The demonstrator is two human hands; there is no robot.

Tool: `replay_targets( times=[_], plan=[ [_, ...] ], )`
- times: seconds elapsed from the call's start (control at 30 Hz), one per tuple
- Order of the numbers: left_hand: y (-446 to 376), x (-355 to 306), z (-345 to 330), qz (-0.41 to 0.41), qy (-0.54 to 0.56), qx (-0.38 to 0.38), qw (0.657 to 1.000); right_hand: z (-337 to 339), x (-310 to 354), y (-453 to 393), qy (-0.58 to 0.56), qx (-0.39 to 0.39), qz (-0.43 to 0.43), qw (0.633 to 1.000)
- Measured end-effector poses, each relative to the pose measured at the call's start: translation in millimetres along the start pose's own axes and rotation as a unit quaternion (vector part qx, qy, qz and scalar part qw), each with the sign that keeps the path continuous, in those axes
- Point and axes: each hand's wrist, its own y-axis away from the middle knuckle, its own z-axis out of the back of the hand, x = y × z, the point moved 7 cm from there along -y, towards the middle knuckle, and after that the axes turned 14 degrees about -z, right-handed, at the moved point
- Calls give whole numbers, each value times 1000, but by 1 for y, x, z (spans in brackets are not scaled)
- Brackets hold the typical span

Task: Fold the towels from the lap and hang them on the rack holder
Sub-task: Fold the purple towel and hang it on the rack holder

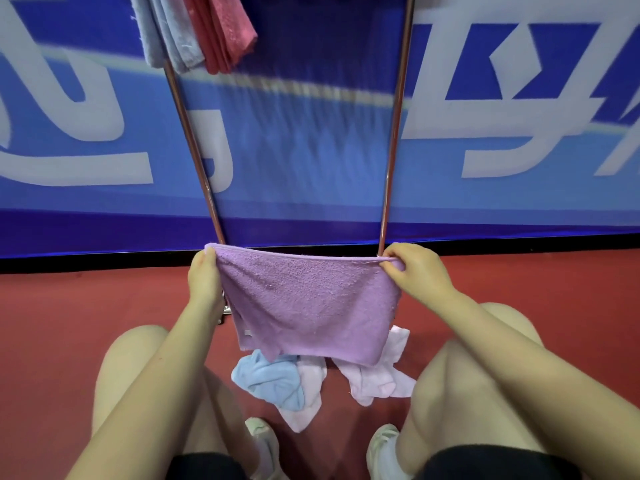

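Observation:
A purple towel (308, 303) hangs stretched flat in front of me, folded over so its lower edge shows two layers. My left hand (204, 275) pinches its top left corner and my right hand (415, 271) pinches its top right corner. Behind it stand the two metal poles of the rack holder (394, 133). At the top left of the rack hang a folded grey-blue towel (162, 32) and a folded red towel (225, 29). On the floor between my knees lie a crumpled light blue towel (270, 379) and pale pink towels (374, 375).
A blue banner with large white characters (519, 98) runs behind the rack. The floor (69, 323) is red. My bare knees flank the towel pile, and my shoes (263, 441) are below it.

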Motion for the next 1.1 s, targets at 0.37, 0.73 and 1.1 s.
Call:
replay_targets(
  times=[0.37, 0.73, 1.1],
  plan=[
    [9, -10, 15, -6, 34, -10, 999, -10, 16, 29, 81, -44, 154, 984],
    [11, -24, 16, -45, 58, -66, 995, -45, -24, 11, -197, 182, -171, 948],
    [6, -49, 18, -192, -158, -52, 967, -51, -26, -12, -433, 179, -269, 841]
  ],
)
